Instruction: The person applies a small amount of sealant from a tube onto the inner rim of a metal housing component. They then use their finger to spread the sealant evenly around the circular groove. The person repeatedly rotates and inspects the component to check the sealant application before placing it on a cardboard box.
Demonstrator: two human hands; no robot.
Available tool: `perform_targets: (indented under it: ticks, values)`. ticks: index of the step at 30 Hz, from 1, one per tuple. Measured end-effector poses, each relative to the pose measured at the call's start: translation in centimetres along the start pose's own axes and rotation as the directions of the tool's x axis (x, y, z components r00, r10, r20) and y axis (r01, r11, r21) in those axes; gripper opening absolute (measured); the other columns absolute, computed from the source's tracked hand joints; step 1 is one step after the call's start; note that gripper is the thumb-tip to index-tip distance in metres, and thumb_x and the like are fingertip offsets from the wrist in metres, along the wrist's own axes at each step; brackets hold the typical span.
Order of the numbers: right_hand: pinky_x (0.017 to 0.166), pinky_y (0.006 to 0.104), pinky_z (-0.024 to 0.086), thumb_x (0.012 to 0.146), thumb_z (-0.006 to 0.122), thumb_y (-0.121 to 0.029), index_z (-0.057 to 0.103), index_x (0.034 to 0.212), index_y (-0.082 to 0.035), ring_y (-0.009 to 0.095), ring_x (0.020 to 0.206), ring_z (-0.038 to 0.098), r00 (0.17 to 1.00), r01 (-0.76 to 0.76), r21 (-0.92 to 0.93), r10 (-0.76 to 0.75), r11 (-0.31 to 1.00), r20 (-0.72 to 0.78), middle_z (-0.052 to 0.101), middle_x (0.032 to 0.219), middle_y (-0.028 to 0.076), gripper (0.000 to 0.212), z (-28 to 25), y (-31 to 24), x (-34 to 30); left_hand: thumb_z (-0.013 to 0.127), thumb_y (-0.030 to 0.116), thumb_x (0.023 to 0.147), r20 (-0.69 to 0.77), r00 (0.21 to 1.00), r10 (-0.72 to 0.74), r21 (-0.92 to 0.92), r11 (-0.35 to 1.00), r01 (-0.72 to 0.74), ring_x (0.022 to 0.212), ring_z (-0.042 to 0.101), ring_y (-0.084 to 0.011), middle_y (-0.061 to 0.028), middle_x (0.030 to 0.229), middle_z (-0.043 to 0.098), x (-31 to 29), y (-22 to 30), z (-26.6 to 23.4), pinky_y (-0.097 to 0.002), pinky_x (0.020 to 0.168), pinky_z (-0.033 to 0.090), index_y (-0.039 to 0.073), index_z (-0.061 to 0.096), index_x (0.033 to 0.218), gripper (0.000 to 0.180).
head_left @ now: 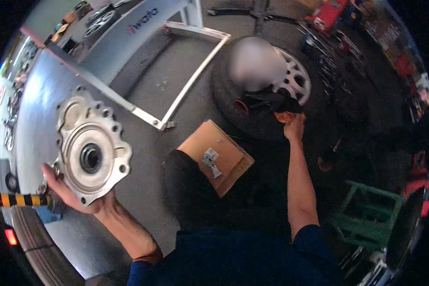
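Head view: left hand grips a metal cover by its lower edge, fingers partly curled; cover sits raised at left, ringed face visible. Right hand closes on an orange rag near the tyre; contact unclear.

A dark grey floor spread across the scene. Near the centre lay a flat brown cardboard box; beyond, a tyre with a silver spoked wheel rested sideways; left of it stood a white metal frame.
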State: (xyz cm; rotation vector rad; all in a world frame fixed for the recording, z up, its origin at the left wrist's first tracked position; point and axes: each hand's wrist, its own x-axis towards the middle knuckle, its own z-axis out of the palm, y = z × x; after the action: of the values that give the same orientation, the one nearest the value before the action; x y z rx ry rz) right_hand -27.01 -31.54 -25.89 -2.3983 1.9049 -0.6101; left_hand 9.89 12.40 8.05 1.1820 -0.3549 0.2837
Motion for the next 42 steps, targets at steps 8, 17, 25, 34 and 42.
perform_targets:
  ticks: [8, 17, 25, 34, 42]
  values:
    - [0.099, 0.0478, 0.040, 0.084, 0.065, -0.003, 0.071, 0.113, -0.010, 0.035, 0.109, 0.060, 0.903, 0.363, 0.014, -0.355, 0.932, 0.243, 0.067, 0.118, 0.015, 0.031, -0.3, -5.3, 0.0, 0.035, 0.048, 0.103, 0.418, 0.908, 0.010, -0.850, 0.358, 0.387, 0.117, 0.059, -0.0251, -0.0169, 0.130, 0.059, 1.2, 3.0, 1.2, -0.0405, 0.106, 0.044, -0.004, 0.043, 0.141, 0.065]
    - [0.079, 0.0509, 0.048, 0.083, 0.062, 0.003, 0.070, 0.088, 0.004, 0.036, 0.082, 0.062, 0.988, 0.141, -0.014, -0.140, 0.990, 0.060, 0.064, 0.089, 0.024, 0.009, 2.4, -1.4, 2.8, 0.030, 0.055, 0.101, 0.524, 0.821, -0.228, -0.696, 0.440, 0.567, 0.105, 0.066, -0.0279, -0.0193, 0.122, 0.064, 1.5, 5.6, 1.0, -0.0399, 0.092, 0.054, -0.005, 0.051, 0.133, 0.071]
    - [0.071, 0.0450, 0.048, 0.069, 0.080, -0.008, 0.064, 0.074, 0.002, 0.032, 0.076, 0.062, 0.995, 0.013, 0.325, -0.044, 0.946, 0.088, 0.066, 0.082, 0.018, 0.020, 5.3, 0.7, 4.4, 0.029, 0.056, 0.101, 0.572, 0.779, -0.259, -0.639, 0.455, 0.620, 0.104, 0.067, -0.0288, -0.0207, 0.119, 0.066, 1.6, 5.0, 1.6, -0.0406, 0.094, 0.053, -0.007, 0.055, 0.129, 0.074]
    - [0.063, 0.0314, 0.052, 0.085, 0.071, -0.014, 0.072, 0.088, 0.004, 0.018, 0.070, 0.063, 0.503, 0.387, 0.090, -0.292, 0.918, 0.814, 0.066, 0.079, 0.006, 0.018, -5.9, -1.5, 13.9, 0.032, 0.049, 0.104, 0.616, 0.702, -0.359, -0.502, 0.508, 0.700, 0.102, 0.069, -0.0310, -0.0229, 0.117, 0.067, 2.5, 4.8, 2.9, -0.0430, 0.091, 0.056, -0.009, 0.058, 0.124, 0.067]
    - [0.065, 0.0360, 0.040, 0.074, 0.066, 0.001, 0.063, 0.131, -0.016, 0.022, 0.070, 0.049, 0.310, 0.872, 0.411, -0.950, 0.265, -0.046, 0.049, 0.080, 0.005, 0.059, -39.1, -29.8, -0.3, 0.033, 0.048, 0.104, 0.796, 0.446, -0.409, -0.299, 0.374, 0.878, 0.100, 0.070, -0.0303, -0.0233, 0.115, 0.067, 1.9, 4.7, 5.7, -0.0423, 0.090, 0.058, -0.011, 0.057, 0.124, 0.067]
